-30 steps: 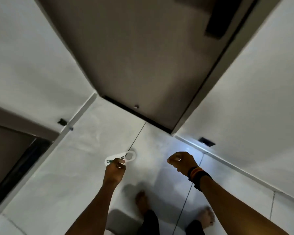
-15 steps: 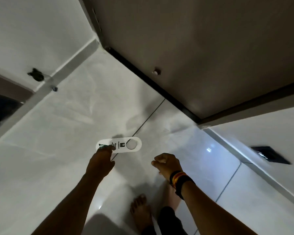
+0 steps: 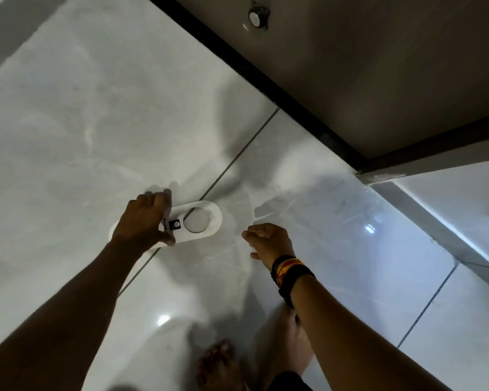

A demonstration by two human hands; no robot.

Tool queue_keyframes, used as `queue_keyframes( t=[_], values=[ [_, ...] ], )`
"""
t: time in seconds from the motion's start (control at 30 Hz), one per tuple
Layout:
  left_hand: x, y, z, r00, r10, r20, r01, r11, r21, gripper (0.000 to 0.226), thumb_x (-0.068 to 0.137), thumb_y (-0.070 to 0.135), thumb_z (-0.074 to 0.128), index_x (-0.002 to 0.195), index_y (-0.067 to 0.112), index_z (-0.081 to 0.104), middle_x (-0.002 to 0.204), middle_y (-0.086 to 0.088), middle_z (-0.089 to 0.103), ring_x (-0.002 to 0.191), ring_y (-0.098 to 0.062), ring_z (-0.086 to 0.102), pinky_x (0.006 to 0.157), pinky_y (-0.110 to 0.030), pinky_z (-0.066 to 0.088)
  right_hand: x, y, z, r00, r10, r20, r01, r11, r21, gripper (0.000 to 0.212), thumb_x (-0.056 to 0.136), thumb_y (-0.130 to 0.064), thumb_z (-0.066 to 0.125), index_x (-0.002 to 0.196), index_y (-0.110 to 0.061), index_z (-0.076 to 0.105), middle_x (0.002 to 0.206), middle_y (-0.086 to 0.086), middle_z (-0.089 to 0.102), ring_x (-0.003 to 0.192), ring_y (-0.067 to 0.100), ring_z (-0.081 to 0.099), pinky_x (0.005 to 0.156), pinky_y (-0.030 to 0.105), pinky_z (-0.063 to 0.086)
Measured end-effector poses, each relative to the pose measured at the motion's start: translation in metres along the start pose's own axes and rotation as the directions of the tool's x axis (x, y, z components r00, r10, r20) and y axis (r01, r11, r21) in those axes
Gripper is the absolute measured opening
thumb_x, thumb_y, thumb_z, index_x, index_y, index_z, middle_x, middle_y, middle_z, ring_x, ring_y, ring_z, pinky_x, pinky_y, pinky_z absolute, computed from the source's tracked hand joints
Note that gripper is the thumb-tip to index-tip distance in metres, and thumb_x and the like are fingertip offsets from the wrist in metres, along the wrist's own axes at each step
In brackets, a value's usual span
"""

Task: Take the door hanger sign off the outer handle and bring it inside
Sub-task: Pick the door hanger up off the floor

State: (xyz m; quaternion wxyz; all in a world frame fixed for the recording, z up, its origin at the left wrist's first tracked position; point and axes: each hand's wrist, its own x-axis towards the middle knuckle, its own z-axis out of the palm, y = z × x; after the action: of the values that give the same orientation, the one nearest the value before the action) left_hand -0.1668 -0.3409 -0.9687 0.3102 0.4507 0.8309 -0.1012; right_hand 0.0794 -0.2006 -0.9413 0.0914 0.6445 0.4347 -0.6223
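Note:
The door hanger sign [image 3: 206,211] is a white oblong card with a round hole and a small dark logo. It lies flat and low over the pale floor tiles [image 3: 68,136], hole end to the right. My left hand [image 3: 143,221] covers its left half, fingers and thumb closed over its edges. To the right, my right hand [image 3: 266,241] hangs loosely curled with nothing in it, dark and orange bands on its wrist. The brown door [image 3: 378,66] stands ahead at the upper right. Its handle is out of view.
A round metal door stopper [image 3: 256,16] sits low on the door. A dark threshold strip [image 3: 266,77] runs along the door's bottom. A white wall with a baseboard [image 3: 449,221] is on the right. My bare feet [image 3: 220,365] are at the bottom.
The view has tilted down and come much closer to the floor. My left hand has lowered the sign toward the tiles and now covers more of it. The right hand stays beside it.

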Motion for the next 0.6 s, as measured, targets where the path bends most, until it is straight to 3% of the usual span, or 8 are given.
queue_keyframes(
  t=[0.13, 0.23, 0.43, 0.6],
  values=[
    [-0.007, 0.004, -0.004, 0.999, -0.035, -0.01, 0.035, 0.999, -0.034, 0.111, 0.043, 0.034, 0.103, 0.138, 0.003, 0.056, 0.129, -0.023, 0.061, 0.117, -0.045, 0.056, 0.094, -0.051, 0.047, -0.009, -0.003, 0.013, 0.998, 0.056, 0.03, -0.059, 0.995, 0.081, 0.034, 0.089, -0.02, 0.077, 0.12, -0.008, 0.07, 0.11, 0.008, 0.072, 0.097, 0.021, 0.069, 0.084, 0.038, 0.064],
    [-0.015, 0.015, 0.0, 0.996, -0.085, -0.019, 0.083, 0.993, -0.08, 0.1, 0.042, 0.034, 0.103, 0.129, 0.006, 0.061, 0.135, -0.021, 0.055, 0.119, -0.043, 0.051, 0.096, -0.05, 0.045, -0.021, -0.008, 0.027, 0.995, 0.06, 0.077, -0.067, 0.994, 0.085, 0.032, 0.088, -0.021, 0.078, 0.117, -0.009, 0.071, 0.099, 0.003, 0.072, 0.09, 0.017, 0.069, 0.081, 0.036, 0.064],
    [-0.025, 0.035, 0.004, 0.989, -0.139, -0.042, 0.128, 0.972, -0.198, 0.086, 0.059, 0.026, 0.098, 0.129, -0.001, 0.055, 0.124, -0.02, 0.062, 0.107, -0.044, 0.059, 0.085, -0.049, 0.05, -0.027, -0.021, 0.036, 0.997, 0.048, 0.061, -0.051, 0.998, 0.049, 0.025, 0.089, -0.027, 0.075, 0.11, -0.014, 0.073, 0.102, 0.006, 0.072, 0.094, 0.023, 0.071, 0.091, 0.044, 0.063],
    [-0.037, 0.043, 0.013, 0.984, -0.162, -0.075, 0.134, 0.95, -0.283, 0.079, 0.062, 0.016, 0.096, 0.127, -0.004, 0.054, 0.114, -0.024, 0.068, 0.099, -0.048, 0.066, 0.081, -0.049, 0.052, -0.038, -0.015, 0.036, 0.994, 0.048, 0.095, -0.052, 0.998, 0.039, 0.016, 0.091, -0.026, 0.073, 0.103, -0.017, 0.069, 0.103, 0.007, 0.072, 0.084, 0.02, 0.068, 0.088, 0.044, 0.064]
  ],
)
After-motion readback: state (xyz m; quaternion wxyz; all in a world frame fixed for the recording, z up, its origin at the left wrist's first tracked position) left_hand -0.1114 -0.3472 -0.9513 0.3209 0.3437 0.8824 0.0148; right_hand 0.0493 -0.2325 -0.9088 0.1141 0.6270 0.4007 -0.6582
